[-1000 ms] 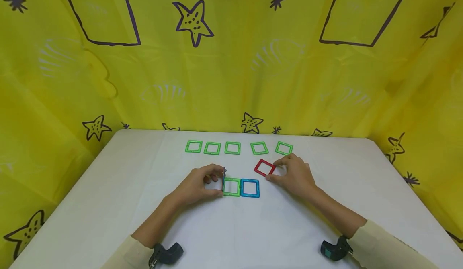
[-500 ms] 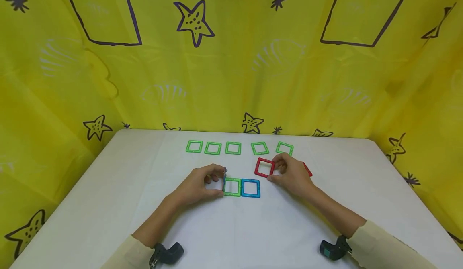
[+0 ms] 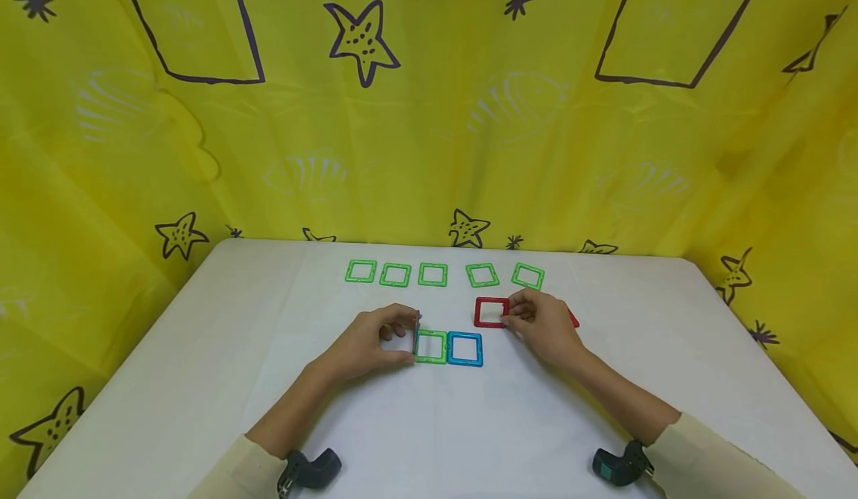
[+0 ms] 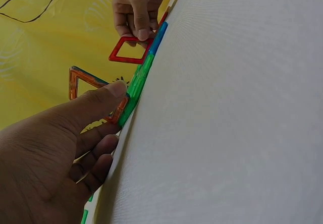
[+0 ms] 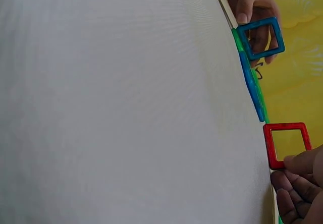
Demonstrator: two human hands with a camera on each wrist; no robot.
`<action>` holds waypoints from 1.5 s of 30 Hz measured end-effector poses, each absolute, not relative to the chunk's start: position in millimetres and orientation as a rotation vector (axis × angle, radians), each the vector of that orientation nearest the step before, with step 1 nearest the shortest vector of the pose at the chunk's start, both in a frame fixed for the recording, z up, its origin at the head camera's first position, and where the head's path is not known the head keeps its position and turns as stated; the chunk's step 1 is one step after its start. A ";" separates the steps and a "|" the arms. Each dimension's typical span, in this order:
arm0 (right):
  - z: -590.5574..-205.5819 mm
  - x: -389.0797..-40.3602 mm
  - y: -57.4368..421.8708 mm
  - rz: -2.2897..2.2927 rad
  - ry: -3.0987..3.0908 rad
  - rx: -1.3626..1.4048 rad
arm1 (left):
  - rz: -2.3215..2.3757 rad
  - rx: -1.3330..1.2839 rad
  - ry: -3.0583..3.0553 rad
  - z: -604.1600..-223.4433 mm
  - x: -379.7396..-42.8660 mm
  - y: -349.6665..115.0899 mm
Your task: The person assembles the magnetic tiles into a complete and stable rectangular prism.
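My left hand (image 3: 375, 342) pinches a square magnetic frame tile (image 3: 416, 333) that stands upright on the left edge of a flat green tile (image 3: 431, 361). That upright piece looks orange (image 4: 73, 82) in the left wrist view and blue (image 5: 279, 36) in the right wrist view; whether it is two tiles together I cannot tell. A blue tile (image 3: 465, 363) lies flat against the green one's right side. Behind the blue tile, my right hand (image 3: 546, 329) pinches a red square tile (image 3: 477, 313) by its right edge, raised upright. A second red tile (image 3: 573, 318) is mostly hidden behind that hand.
A row of several green square tiles (image 3: 433, 284) lies along the far part of the white table (image 3: 429, 432). A yellow patterned curtain (image 3: 429, 134) hangs behind the table and at both sides. Each wrist carries a dark camera (image 3: 311, 471).
My right hand has turned the red tile from tilted to squarely upright, its bottom edge level. The second red tile has come partly into sight behind that hand. The left hand has stayed in place.
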State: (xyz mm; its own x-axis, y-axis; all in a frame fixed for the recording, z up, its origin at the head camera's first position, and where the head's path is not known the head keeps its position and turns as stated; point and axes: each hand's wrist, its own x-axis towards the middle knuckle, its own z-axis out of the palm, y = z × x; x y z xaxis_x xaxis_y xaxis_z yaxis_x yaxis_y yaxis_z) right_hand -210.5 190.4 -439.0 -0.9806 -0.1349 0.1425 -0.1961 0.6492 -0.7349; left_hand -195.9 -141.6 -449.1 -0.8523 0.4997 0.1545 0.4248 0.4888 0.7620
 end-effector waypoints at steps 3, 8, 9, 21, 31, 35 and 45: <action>-439.1 -209.7 190.5 1.259 -2.767 0.285 | 1.304 0.810 2.641 -449.0 -195.7 -141.3; -438.4 -208.1 190.2 1.272 -2.755 0.282 | 1.299 0.791 2.646 -449.2 -195.2 -140.9; -438.2 -207.8 190.0 1.273 -2.752 0.282 | 1.298 0.790 2.646 -449.6 -195.3 -141.0; -432.9 -197.4 183.3 1.298 -2.683 0.325 | 1.296 0.783 2.643 -448.2 -195.3 -141.5; -429.7 -183.9 167.8 1.329 -2.628 0.428 | 1.277 0.786 2.654 -448.3 -196.6 -141.8; -429.0 -179.1 160.3 1.366 -2.613 0.473 | 1.286 0.786 2.644 -448.5 -197.1 -142.5; -431.0 -171.3 141.7 1.407 -2.624 0.544 | 1.283 0.763 2.637 -448.9 -197.6 -144.1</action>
State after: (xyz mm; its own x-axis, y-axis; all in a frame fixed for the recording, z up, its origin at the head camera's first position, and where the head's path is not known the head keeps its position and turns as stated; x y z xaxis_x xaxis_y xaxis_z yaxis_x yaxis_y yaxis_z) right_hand -171.3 141.7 -431.0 -0.9289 -0.2575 0.2663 -0.3643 0.5049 -0.7825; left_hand -197.6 -144.1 -448.9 -0.8675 0.4837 0.1158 0.3897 0.5164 0.7625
